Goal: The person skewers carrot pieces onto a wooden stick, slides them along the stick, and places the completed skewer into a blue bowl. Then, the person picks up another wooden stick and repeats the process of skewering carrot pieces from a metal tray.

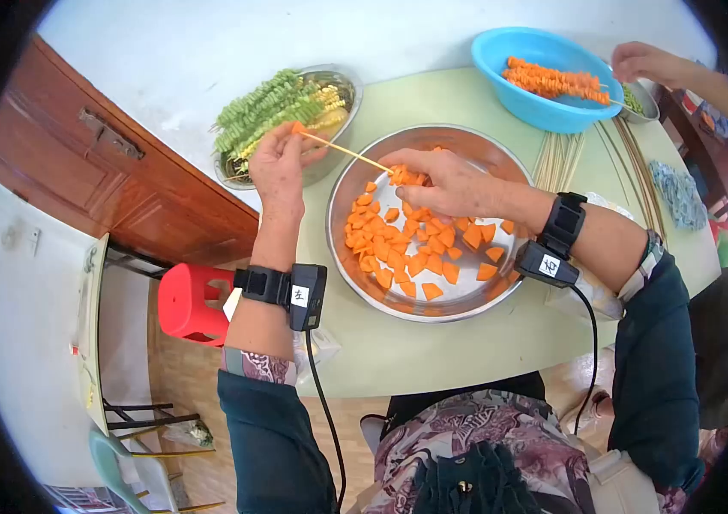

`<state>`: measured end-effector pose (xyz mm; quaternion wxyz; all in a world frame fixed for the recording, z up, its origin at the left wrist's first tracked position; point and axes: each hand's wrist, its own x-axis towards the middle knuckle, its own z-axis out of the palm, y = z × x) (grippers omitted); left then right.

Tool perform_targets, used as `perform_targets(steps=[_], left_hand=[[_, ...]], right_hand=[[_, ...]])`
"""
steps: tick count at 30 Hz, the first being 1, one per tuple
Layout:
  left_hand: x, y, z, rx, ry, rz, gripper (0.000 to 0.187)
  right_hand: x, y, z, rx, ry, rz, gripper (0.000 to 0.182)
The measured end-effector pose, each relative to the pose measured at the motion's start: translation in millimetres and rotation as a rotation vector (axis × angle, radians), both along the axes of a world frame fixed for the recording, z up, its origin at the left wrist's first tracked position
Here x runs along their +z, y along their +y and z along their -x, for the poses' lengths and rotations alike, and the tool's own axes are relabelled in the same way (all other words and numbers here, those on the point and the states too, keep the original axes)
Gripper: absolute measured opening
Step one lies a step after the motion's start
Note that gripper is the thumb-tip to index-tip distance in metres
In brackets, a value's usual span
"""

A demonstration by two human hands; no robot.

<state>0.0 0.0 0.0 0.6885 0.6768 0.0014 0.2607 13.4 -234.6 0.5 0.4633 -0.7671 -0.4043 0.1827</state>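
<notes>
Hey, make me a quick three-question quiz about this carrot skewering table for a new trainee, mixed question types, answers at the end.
1. True or false: the left hand holds a bamboo skewer.
2. Multiple choice: the right hand reaches into which container? A) the blue bowl B) the steel pan of carrot chunks C) the dish of green skewers
3. Fill in: the finished carrot skewers lie in the ____ bowl.

Key
1. True; its grip is closed on one end.
2. B; the fingers pinch chunks at the skewer's other end.
3. Blue, at the table's far side, near another person's hand.
</notes>
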Motion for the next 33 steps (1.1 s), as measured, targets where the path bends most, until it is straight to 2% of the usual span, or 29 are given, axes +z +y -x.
perform_targets(steps=[15, 17, 21, 23, 25, 26, 28, 33], left_hand=[[-5.2, 0.9, -3.9, 0.031, -0.012, -0.042, 0.020], [-7.6, 2.9, -4.9, 0.042, -0.063, -0.150, 0.019], [-9.1, 1.5, -4.0, 0.080, -0.116, -0.187, 0.017], [-13.3, 8.3, -9.4, 0.165, -0.185, -0.418, 0.017], [-13.3, 8.2, -8.9, 0.196, -0.194, -0.418, 0.016], [-13.1, 10.1, -8.9, 0.209, -0.185, -0.509, 0.016], [-11.5, 4.5, -6.0, 0.175, -0.136, -0.397, 0.017], [-13.5, 0.1, -3.2, 0.136, -0.072, -0.354, 0.018]], right_hand=[[-3.3, 0.5, -1.6, -0.001, -0.057, -0.028, 0.039], [-0.6, -0.1, 0.3, -0.007, -0.014, 0.008, 0.040], [1.3, 0.7, 3.8, -0.027, 0.042, 0.013, 0.039], [0.9, 0.3, 5.8, 0.006, 0.103, -0.064, 0.039], [-12.6, 2.4, 0.4, 0.006, 0.053, -0.171, 0.037], [-10.9, 1.0, 0.3, 0.024, 0.078, -0.178, 0.036], [-7.6, -0.9, 2.1, 0.031, 0.088, -0.197, 0.036], [-18.8, 3.1, 0.3, -0.012, -0.019, -0.202, 0.036]])
